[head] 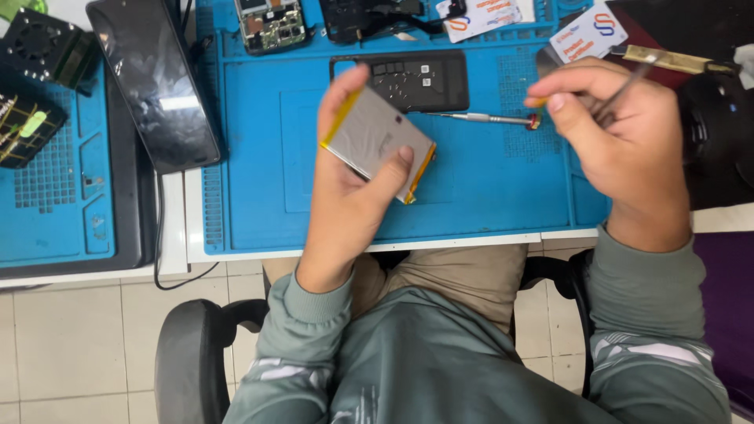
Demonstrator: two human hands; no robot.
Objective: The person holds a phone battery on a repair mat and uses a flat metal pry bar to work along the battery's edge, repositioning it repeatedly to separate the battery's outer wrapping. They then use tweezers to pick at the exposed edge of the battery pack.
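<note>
Battery (375,141), flat and silver with yellow edges, sits clamped in my left hand (349,184) above the blue work mat (487,188), thumb across its face and fingers behind, so it looks already out of the phone. My right hand (613,137) is closed around thin metal tweezers (624,88), well apart from the left. Ahead lie the opened phone body (416,78), a circuit board (271,25) and a small screwdriver (483,118), so I judge the phone far from back together.
</note>
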